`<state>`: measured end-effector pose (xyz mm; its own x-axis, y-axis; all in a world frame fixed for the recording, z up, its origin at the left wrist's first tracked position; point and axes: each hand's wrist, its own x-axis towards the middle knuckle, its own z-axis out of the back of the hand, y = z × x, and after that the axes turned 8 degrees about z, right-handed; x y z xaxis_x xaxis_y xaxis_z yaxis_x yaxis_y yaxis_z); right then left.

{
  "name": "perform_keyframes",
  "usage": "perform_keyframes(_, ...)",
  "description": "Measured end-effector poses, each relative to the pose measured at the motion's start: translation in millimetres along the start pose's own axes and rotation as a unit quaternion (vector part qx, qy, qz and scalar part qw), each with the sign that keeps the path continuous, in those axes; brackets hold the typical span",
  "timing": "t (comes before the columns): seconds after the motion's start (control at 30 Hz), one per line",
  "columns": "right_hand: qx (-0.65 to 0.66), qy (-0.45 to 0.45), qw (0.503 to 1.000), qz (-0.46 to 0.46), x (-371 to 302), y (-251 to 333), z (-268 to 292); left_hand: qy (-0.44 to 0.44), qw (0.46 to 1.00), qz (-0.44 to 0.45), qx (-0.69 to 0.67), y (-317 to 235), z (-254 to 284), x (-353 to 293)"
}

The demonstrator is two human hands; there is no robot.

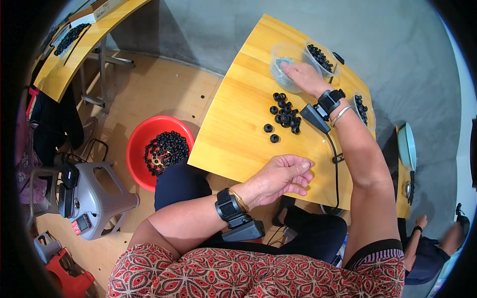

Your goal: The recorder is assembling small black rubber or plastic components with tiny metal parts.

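My right hand reaches into a clear round tub of small silvery metal pieces. Its thumb lies over them; the other fingertips are mostly hidden. Over the near edge of the yellow table, my left hand is loosely curled, thumb against the index finger. Whether anything small lies in that pinch is hidden. Between the hands, a loose cluster of black round parts with holes sits on the tabletop.
Two more clear tubs with black parts stand along the table's right side. A red basin of black rings is on the floor to the left, near a grey stool. A person is at the lower right.
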<state>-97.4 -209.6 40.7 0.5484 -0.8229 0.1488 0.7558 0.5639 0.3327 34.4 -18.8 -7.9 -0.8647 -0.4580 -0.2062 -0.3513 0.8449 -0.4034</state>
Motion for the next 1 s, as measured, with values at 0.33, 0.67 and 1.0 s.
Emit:
perform_keyframes(0.33,-0.017,0.025,0.999,-0.037,8,-9,9,-0.010,1.000,-0.002,0.009,-1,-3,0)
perform_keyframes(0.67,0.143,-0.148,0.973,-0.106,10,-24,20,0.007,1.000,0.001,0.014,1,0,3)
perform_keyframes(1.0,0.168,-0.141,0.956,-0.196,-66,-38,38,0.074,0.988,-0.034,-0.130,-3,-3,0)
